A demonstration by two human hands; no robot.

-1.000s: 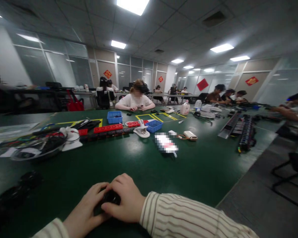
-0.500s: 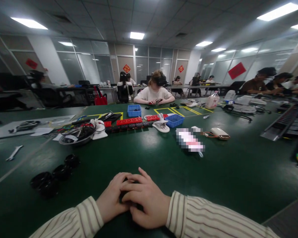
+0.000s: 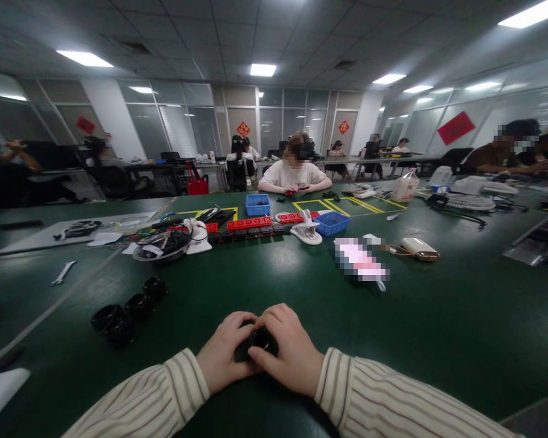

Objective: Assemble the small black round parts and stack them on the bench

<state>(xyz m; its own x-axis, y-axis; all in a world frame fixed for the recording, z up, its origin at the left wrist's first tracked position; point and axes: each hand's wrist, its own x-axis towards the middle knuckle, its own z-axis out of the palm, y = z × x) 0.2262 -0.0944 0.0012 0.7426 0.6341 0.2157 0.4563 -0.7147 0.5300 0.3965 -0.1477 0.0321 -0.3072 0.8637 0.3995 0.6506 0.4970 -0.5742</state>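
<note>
Between my hands, low on the green table (image 3: 420,340), is a small glossy black round part (image 3: 262,340), hollow like a cup. My left hand (image 3: 223,353) curves round its left side, thumb in front and fingers behind. From the right, my right hand (image 3: 295,350) wraps it, with the thumb across the front rim. The fingertips of both hands meet at the far side, hiding much of the part. Several similar black round parts (image 3: 119,328) stand in a cluster to the left of my hands.
A wrench (image 3: 64,273) lies at the left. Across the middle sit a bowl of cables (image 3: 162,252), red blocks in a row (image 3: 256,224), a white clamp (image 3: 307,231) and blue bins (image 3: 332,225). A power bank (image 3: 420,249) lies right; a person (image 3: 296,170) sits opposite.
My hands have moved apart from being overlapped and are now cupped round the black part, which shows between them. The view has turned slightly left.
</note>
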